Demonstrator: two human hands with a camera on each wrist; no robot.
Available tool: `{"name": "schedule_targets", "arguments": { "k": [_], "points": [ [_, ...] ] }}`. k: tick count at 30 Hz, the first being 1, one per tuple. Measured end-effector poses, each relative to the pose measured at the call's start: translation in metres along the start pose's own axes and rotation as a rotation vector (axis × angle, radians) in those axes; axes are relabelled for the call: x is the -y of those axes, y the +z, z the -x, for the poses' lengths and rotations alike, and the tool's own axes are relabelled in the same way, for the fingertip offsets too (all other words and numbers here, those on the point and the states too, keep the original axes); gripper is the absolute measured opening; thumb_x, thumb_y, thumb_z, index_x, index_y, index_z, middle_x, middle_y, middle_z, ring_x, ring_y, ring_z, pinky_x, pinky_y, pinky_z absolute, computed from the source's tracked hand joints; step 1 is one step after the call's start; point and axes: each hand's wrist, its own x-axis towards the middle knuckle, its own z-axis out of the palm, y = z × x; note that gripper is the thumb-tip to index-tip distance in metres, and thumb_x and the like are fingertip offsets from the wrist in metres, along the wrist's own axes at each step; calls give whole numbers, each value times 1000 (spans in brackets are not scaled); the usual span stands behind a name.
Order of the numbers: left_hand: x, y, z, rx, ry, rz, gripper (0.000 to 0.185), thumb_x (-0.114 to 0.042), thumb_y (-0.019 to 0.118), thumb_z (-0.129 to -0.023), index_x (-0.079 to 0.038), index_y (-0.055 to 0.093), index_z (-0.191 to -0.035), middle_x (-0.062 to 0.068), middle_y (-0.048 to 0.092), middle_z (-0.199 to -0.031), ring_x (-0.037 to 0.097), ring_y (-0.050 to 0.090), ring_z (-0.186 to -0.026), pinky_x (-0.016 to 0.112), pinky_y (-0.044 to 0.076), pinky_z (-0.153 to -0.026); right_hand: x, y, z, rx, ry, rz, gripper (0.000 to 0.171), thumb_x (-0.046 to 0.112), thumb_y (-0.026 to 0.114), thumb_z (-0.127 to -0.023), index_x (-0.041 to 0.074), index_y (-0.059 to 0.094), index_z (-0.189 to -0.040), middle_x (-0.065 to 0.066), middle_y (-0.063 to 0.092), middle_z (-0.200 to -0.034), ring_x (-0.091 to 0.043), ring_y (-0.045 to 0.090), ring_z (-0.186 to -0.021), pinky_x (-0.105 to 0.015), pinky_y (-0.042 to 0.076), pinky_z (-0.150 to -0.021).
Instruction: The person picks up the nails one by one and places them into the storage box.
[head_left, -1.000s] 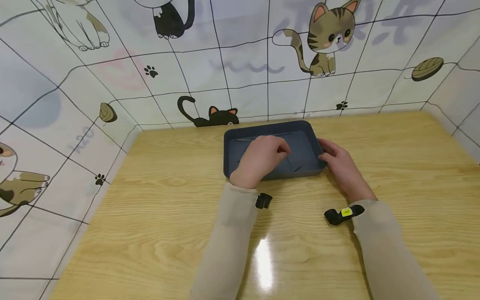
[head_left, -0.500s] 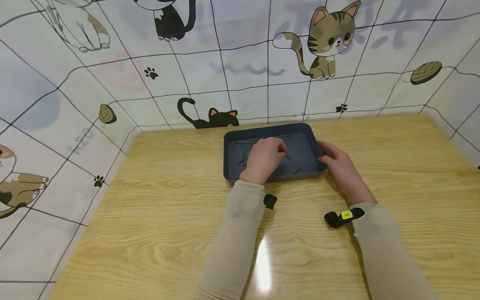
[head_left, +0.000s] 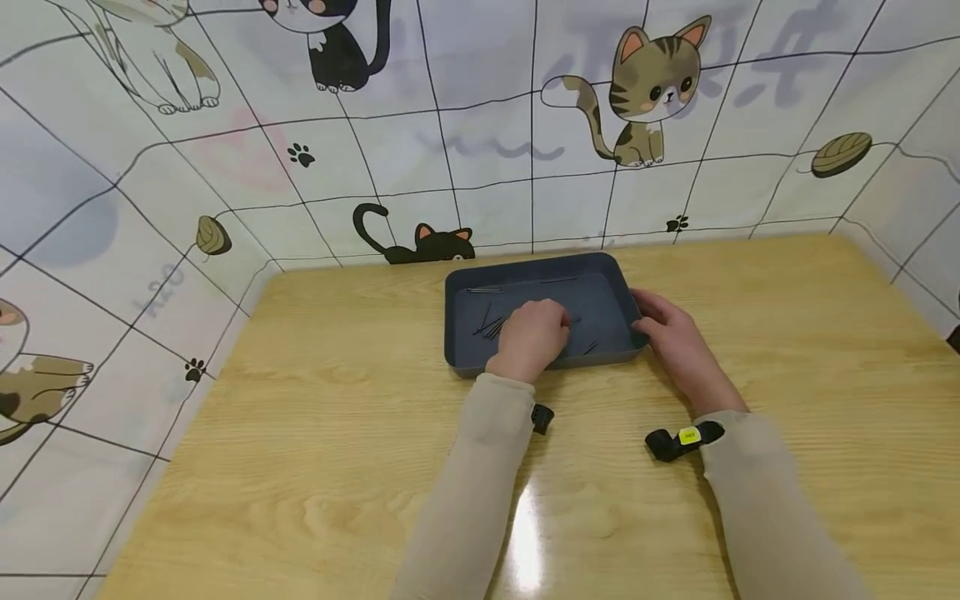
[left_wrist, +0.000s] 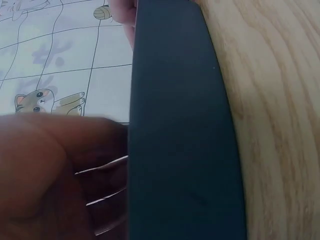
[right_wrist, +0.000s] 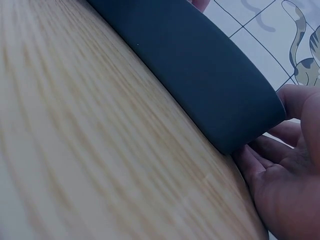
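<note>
A dark blue-grey tray [head_left: 600, 360] stands on the table with several thin dark metal rods [head_left: 495, 326] lying in it. My left hand [head_left: 528, 337] reaches over the tray's front wall with its fingers curled down. At its fingertips, partly hidden, it pinches a thin dark rod [head_left: 576, 319], whose end juts out to the right. In the left wrist view the tray's wall [left_wrist: 180, 120] hides the fingertips. My right hand [head_left: 678, 342] holds the tray's right end; in the right wrist view its thumb and fingers [right_wrist: 295, 97] meet the tray's corner.
Two more rods [head_left: 486, 290] lie together at the tray's back left, another rod [head_left: 558, 280] along the back, and a short one [head_left: 590, 347] at the front right. A cat-patterned cloth wall [head_left: 495, 150] rises behind the wooden table [head_left: 315, 467].
My left hand has lowered further into the tray, and the rod end at its fingertips has turned from slanting to nearly level. The right hand stays on the tray's right end.
</note>
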Motion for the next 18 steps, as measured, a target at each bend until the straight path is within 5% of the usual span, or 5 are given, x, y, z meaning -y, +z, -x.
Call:
{"name": "schedule_targets", "arguments": {
  "k": [4,11,15,18],
  "points": [
    [-3,2,0,85,-10,3,43,-31,49,-92,-19,43,-52,-5,32,-46,10,33,-40,24,28,-39,0,0,1,-10,8,13,49,13,43,-93,14,29,-140,-7,30,-142,-19,28,-128,-40,27,-100],
    [-6,7,-5,146,-11,23,44,-41,43,-93,-19,47,-55,-3,40,-52,12,41,-44,27,34,-42,3,-2,2,-15,-2,2,49,13,43,-93,15,30,-140,-6,31,-141,-19,29,-128,-40,27,-100],
    [-7,10,-5,170,-12,26,44,-47,36,-93,-18,63,-77,0,58,-87,13,53,-65,29,40,-53,3,-1,2,-22,-11,15,49,11,44,-92,14,31,-139,-8,32,-140,-20,30,-127,-40,28,-99],
    [-8,14,-4,191,-9,6,47,-51,32,-93,-19,66,-100,2,50,-121,15,55,-91,32,44,-66,1,-1,4,-24,-9,31,49,10,43,-92,13,31,-139,-8,33,-140,-20,30,-127,-40,28,-99]
  ]
}}
